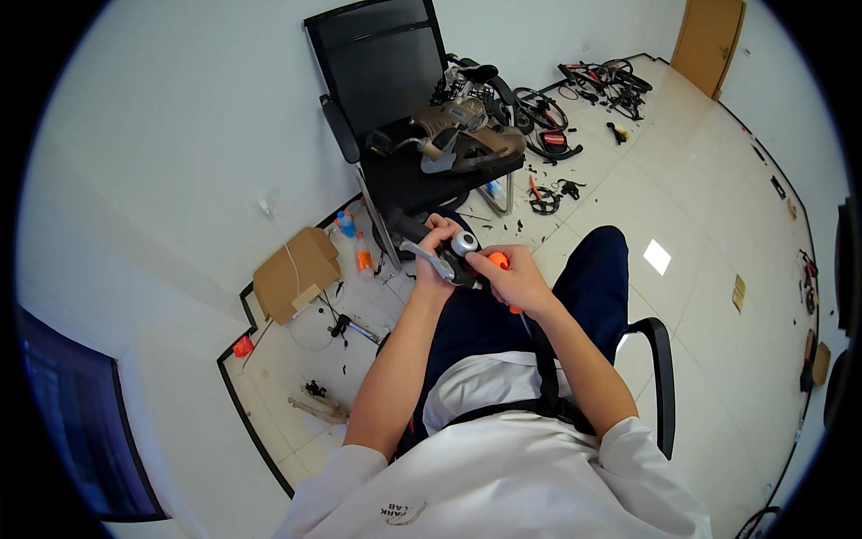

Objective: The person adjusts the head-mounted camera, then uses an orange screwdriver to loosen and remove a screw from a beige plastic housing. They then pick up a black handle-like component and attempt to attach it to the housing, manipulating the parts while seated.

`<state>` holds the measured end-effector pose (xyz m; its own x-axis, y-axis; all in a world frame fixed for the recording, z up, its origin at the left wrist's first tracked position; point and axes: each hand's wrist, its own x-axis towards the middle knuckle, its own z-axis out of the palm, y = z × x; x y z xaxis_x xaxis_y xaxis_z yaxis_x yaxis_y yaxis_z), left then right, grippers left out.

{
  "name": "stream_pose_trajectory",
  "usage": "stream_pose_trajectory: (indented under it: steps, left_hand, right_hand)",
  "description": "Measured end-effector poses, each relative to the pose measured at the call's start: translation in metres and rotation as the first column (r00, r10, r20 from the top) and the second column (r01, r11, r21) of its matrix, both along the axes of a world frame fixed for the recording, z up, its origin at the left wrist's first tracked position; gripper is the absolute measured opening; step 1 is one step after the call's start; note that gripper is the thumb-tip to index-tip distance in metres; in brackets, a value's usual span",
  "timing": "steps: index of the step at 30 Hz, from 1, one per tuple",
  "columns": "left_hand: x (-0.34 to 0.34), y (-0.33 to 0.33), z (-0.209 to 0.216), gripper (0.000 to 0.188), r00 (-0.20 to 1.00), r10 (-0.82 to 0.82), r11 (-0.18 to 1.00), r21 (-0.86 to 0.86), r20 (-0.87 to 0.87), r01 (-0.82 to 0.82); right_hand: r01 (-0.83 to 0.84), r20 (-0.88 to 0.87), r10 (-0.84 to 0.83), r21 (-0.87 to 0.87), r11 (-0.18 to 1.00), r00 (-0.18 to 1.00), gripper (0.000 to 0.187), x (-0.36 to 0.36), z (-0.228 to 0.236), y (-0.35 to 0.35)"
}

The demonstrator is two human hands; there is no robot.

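Note:
My left hand [435, 235] is closed around a bicycle brake lever [433, 261] with a silver blade and a dark clamp body. A black handlebar grip [409, 226] sticks out on its left side. A round silver bell-like part [464, 242] sits on the assembly between my two hands. My right hand [516, 280] is closed on a screwdriver [499, 260] with an orange handle, its thin shaft pointing back toward my lap. The right thumb and fingertips touch the right end of the lever assembly. Some fingers of both hands are hidden.
Ahead, a black office chair [377, 76] carries brown and grey parts. Bicycle parts [611, 85] and a wheel [541, 110] lie on the tiled floor beyond. At left are a cardboard box [292, 274], bottles [363, 256] and a pump-like tool [359, 329]. A chair armrest [663, 377] stands right of me.

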<state>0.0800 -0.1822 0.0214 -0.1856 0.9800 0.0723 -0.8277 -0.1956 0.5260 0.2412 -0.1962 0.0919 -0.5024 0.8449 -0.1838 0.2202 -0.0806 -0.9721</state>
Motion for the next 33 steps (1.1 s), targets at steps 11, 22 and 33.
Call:
stream_pose_trajectory:
  steps: [11, 22, 33]
  left_hand:
    - [0.014, -0.010, 0.030, 0.032, 0.916, -0.057, 0.996, -0.088, -0.396, 0.023]
    - [0.007, -0.026, 0.045, 0.087, 0.736, -0.675, 0.736, 0.017, -0.048, 0.677]
    - [-0.007, -0.022, 0.034, 0.057, 0.637, -0.678, 0.723, -0.174, -0.366, 0.669]
  right_hand:
    - [0.089, -0.008, -0.093, 0.382, 0.920, 0.996, 0.025, 0.028, 0.012, 0.030]
    - [-0.287, 0.393, -0.066, 0.767, 0.574, 0.917, 0.019, 0.074, 0.078, 0.046]
    - [-0.588, 0.637, -0.070, 0.744, 0.316, 0.768, 0.020, 0.071, 0.079, 0.042]
